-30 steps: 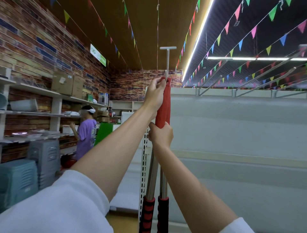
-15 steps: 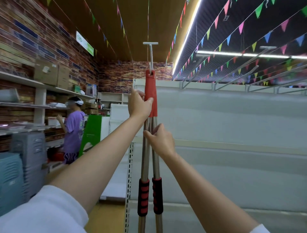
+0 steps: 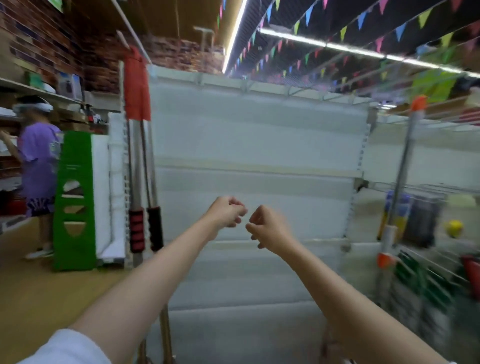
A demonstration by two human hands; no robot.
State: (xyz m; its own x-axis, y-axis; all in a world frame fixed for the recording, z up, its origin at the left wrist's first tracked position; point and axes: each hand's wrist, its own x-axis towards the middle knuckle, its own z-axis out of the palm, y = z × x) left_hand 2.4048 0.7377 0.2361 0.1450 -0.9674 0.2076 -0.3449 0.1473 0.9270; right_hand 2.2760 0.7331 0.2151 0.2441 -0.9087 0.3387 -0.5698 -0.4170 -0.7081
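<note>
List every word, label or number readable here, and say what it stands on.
No text reads clearly; the frame is motion-blurred.
Green sign, top left corner: cut off by the frame edge, unreadable.
Green stand: a faint line of print, too blurred to read.
Shelf boxes: labels too blurred to read.
Red-capped poles: no print visible.

Whole view soft. The two poles [image 3: 135,161] pass behind the left forearm, and their feet run off the bottom edge. On the left hand [image 3: 226,211] and the right hand [image 3: 267,228] the curled fingers [image 3: 240,210] smear together; single fingers cannot be separated. Goods on the wire rack [image 3: 404,166] at right are blurred beyond naming, a yellow round thing [image 3: 453,228] included. The bystander [image 3: 39,166] is cut by the left edge.
</note>
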